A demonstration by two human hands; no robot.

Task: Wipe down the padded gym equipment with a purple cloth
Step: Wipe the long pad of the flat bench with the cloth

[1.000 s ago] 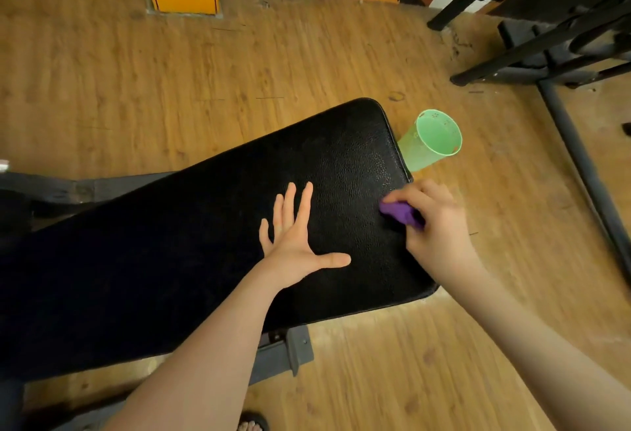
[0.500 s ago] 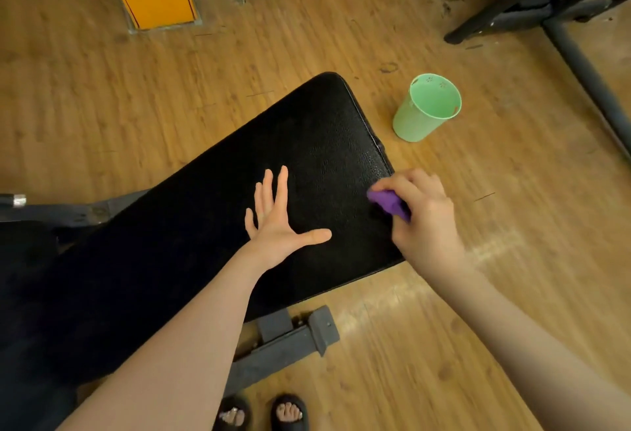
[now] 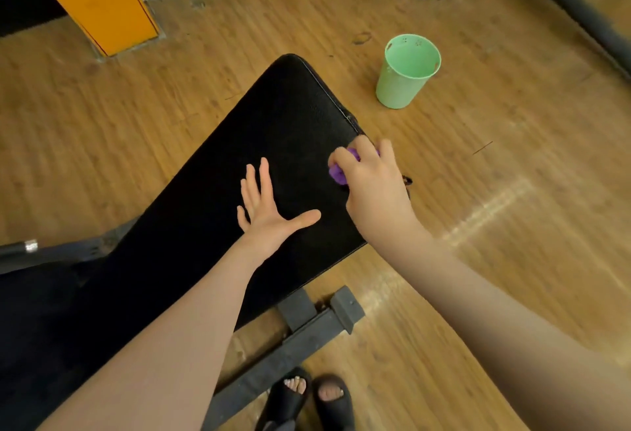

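A black padded gym bench (image 3: 280, 130) runs diagonally from the lower left to the upper middle of the head view. My left hand (image 3: 269, 212) lies flat on the pad with fingers straight and thumb spread out. My right hand (image 3: 372, 184) grips a bunched purple cloth (image 3: 338, 172) and holds it against the pad's right edge. Most of the cloth is hidden under my fingers.
A light green plastic cup (image 3: 406, 72) stands on the wooden floor just right of the bench's far end. The bench's grey metal foot (image 3: 307, 338) sits below the pad, near my sandalled feet (image 3: 310, 396). An orange pillar (image 3: 99, 0) rises at upper left; dark equipment bars (image 3: 573, 3) cross the upper right.
The view has tilted down and shifted, so my feet and the bench foot show. My right hand with the cloth has slid slightly along the pad's right edge. The left hand stays flat.
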